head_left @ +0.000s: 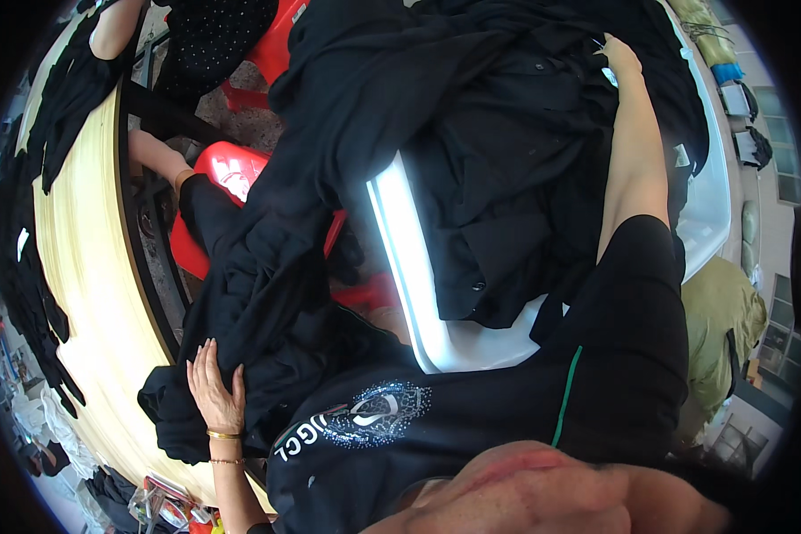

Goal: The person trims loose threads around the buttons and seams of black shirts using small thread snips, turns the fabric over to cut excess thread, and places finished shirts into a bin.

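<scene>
My left hand [215, 396] lies on a bunched black garment [276, 329] beside the table edge, its fingers stretched out. That dark cloth runs up and across to a heap of black garments [516, 133] in a large white tub [409, 267]. Far right, my right arm reaches over the tub. Its hand [623, 60] is closed at the heap, with a small shiny bit at the fingertips and a white label close by. What it grips is too small to tell.
A light wooden table [89, 258] curves along the left, with black garments [22, 267] hanging over its far side. Red plastic stools [231, 169] stand between table and tub. Another person's arm [116, 31] shows at the top left. An olive sack [721, 329] sits right of the tub.
</scene>
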A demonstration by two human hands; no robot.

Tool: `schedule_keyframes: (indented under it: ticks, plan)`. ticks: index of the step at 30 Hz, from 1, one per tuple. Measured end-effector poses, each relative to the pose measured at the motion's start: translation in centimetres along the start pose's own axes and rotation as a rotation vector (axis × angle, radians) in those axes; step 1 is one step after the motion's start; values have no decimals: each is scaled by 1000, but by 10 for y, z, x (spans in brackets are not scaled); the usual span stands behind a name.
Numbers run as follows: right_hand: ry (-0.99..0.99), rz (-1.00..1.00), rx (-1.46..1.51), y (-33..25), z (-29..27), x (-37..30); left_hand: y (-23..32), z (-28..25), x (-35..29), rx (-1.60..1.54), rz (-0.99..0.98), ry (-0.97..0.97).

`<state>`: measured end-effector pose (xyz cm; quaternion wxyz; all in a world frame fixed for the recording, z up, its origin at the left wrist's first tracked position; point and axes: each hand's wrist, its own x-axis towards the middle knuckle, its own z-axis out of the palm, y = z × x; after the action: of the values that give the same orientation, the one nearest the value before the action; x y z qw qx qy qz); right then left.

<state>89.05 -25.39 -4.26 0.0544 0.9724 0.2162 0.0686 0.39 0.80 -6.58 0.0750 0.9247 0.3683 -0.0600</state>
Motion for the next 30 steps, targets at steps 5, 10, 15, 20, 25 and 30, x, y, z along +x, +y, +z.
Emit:
schedule_keyframes:
  ticks: [5, 10, 15, 20, 25, 30]
  plan:
    - [-1, 42, 30, -4, -10, -20, 2, -2, -1, -29, -3, 11]
    - [121, 212, 276, 11, -6, -38, -5, -2, -4, -180, -12, 48]
    - [296, 223, 668, 3, -9, -79, -6, -4, -9, -323, -39, 57]
    - [235, 105, 927, 9, -20, -136, -12, -26, 6, -693, -72, 47]
    - [90, 57, 1127, -31, -82, -244, 9, -74, 42, -793, 96, 32]
    - [0, -15, 1511, -88, -112, -364, 56, -88, 80, -966, 343, -97]
